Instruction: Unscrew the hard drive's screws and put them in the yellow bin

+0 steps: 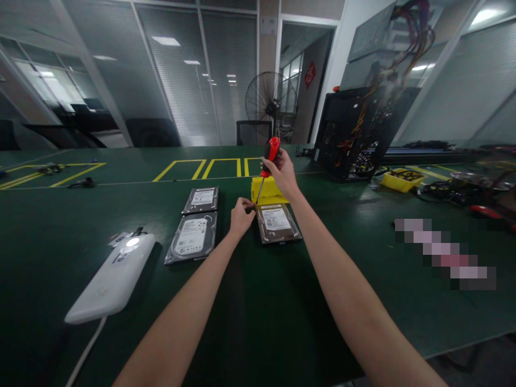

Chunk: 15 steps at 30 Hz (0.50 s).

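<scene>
My right hand [282, 171] is closed round the red handle of a screwdriver [269, 155], held upright and tilted, its tip down at the far left corner of a hard drive [278, 222] lying flat on the green table. My left hand [241, 216] is pinched at that same corner, beside the screwdriver tip; what its fingers grip is too small to make out. A yellow tray [269, 191] sits just behind the drive.
Two more hard drives [192, 236] [201, 200] lie to the left. A white device [115, 277] with a cable rests at the near left. An open black computer case [355, 131] stands at the far right beside a yellow bin [401, 180] and cables. Yellow lines mark the table [250, 301].
</scene>
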Motion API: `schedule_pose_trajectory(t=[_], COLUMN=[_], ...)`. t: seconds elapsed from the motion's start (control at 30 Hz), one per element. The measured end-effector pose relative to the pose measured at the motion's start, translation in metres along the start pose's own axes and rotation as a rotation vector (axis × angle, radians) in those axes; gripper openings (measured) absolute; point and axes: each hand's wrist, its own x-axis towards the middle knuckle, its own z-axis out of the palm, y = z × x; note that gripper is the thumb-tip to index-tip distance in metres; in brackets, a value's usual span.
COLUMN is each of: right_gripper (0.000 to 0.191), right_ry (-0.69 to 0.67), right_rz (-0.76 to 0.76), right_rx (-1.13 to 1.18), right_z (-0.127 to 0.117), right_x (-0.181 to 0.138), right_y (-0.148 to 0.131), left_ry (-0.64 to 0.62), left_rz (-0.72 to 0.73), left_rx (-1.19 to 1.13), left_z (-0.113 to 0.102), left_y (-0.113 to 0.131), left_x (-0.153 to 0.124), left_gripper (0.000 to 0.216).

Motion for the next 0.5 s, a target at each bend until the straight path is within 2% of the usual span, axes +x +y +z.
schedule_pose_trajectory(t=[0.13,0.27,0.5], right_gripper=[0.054,0.056,0.050], right_ry=[0.054,0.044,0.050], right_rz=[-0.051,-0.052,-0.055], right_rx=[0.135,0.169,0.205], right_z=[0.003,0.006,0.007], right_x=[0.003,0.005,0.003], right_y=[0.012,0.020,0.012], left_ry=[0.008,0.012,0.004], left_rz=[-0.002,-0.013,-0.020], left_rx=[-0.003,-0.009,-0.025], left_z=[0.000,0.000,-0.001], left_y=[0.000,0.000,0.001], left_x=[0.000,0.001,-0.001], left_gripper=[0.028,0.028,0.026])
